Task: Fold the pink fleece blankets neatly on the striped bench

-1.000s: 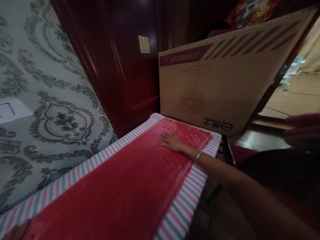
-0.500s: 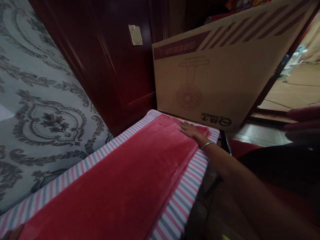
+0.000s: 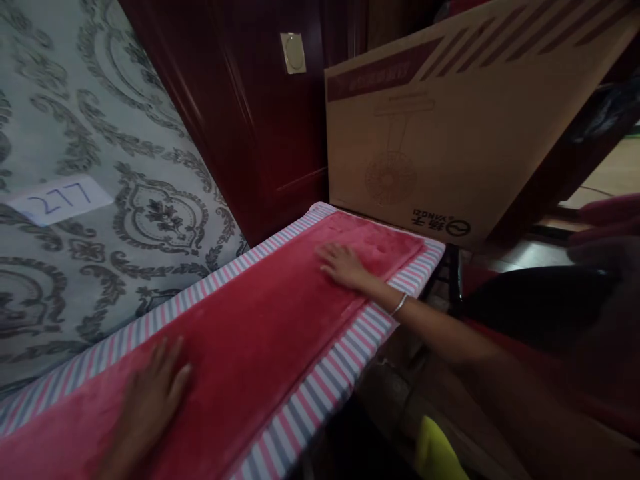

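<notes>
Red plush cloth (image 3: 250, 320), long and narrow, lies flat along a striped, fabric-covered table (image 3: 313, 400), leaving pink, grey and white bands exposed on both long sides. Paler patches in the pile occur beneath and beyond the right hand and again toward the near left end. Right hand (image 3: 345, 267): palm down upon the cloth near its far end, fingers extended and slightly spread, grasping nothing; a silver-coloured bracelet (image 3: 399, 305) encircles the wrist. Left hand (image 3: 150, 393): over the near part of the cloth, fingers extended and thumb held apart, likewise grasping nothing; its outline is blurred, and whether the palm presses on the pile cannot be told. Just beyond the far end of the table stands a cardboard carton (image 3: 460, 147), its printed brand name inverted, with a line drawing of a round, grille-like form on the same face. Left of the carton is a dark red glossy panel (image 3: 280, 133) bearing a pale square plate (image 3: 293, 53). Grey-patterned wallpaper (image 3: 157, 213) flanks the table at left and carries a paper label (image 3: 60, 199) marked 277. Lower right: a yellow object (image 3: 436, 450), partly cropped and not identifiable.
</notes>
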`<move>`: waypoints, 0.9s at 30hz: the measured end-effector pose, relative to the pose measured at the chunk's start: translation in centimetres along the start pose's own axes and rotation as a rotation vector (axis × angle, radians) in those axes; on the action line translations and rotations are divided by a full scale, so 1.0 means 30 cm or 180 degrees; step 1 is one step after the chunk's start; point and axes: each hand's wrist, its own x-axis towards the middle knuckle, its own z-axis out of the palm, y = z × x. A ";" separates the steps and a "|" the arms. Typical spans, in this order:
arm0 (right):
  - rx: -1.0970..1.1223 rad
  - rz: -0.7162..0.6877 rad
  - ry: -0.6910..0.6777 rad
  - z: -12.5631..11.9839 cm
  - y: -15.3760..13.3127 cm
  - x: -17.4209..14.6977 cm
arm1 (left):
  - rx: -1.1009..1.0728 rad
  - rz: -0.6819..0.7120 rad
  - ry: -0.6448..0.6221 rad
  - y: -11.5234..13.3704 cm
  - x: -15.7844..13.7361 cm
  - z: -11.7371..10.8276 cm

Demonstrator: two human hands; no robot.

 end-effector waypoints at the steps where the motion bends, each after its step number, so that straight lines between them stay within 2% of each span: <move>1: 0.0100 -0.0298 -0.0015 0.017 -0.091 -0.022 | -0.0035 0.0132 -0.0081 0.068 -0.032 0.006; 4: 0.0308 -0.1145 -0.0160 0.073 -0.295 -0.083 | -0.0091 0.0580 -0.0266 0.241 -0.125 0.017; 5: 0.0322 -0.1277 -0.0284 0.089 -0.328 -0.096 | -0.0081 0.0670 -0.0305 0.278 -0.149 0.021; 7: 0.0296 -0.1316 -0.0440 0.107 -0.335 -0.108 | -0.0034 0.0738 -0.0373 0.315 -0.177 0.027; 9: 0.0229 -0.1117 -0.0441 0.105 -0.270 -0.102 | 0.0016 0.0719 -0.0404 0.319 -0.182 0.032; 11: 0.0146 -0.0797 -0.0361 0.088 -0.157 -0.091 | 0.0044 0.0708 -0.0414 0.311 -0.176 0.033; 16: -0.0171 0.0501 -0.0496 0.014 0.176 -0.095 | 0.0108 0.0657 -0.0475 0.311 -0.164 0.024; 19: -0.0255 0.0995 -0.0514 -0.020 0.334 -0.120 | 0.0097 0.0642 -0.0519 0.312 -0.165 0.025; 23: -0.0359 0.1473 -0.0396 -0.023 0.453 -0.149 | 0.0066 0.0647 -0.0468 0.301 -0.169 0.039; 27: -0.0459 0.1667 -0.0242 -0.005 0.484 -0.162 | 0.0056 0.0625 -0.0467 0.306 -0.172 0.037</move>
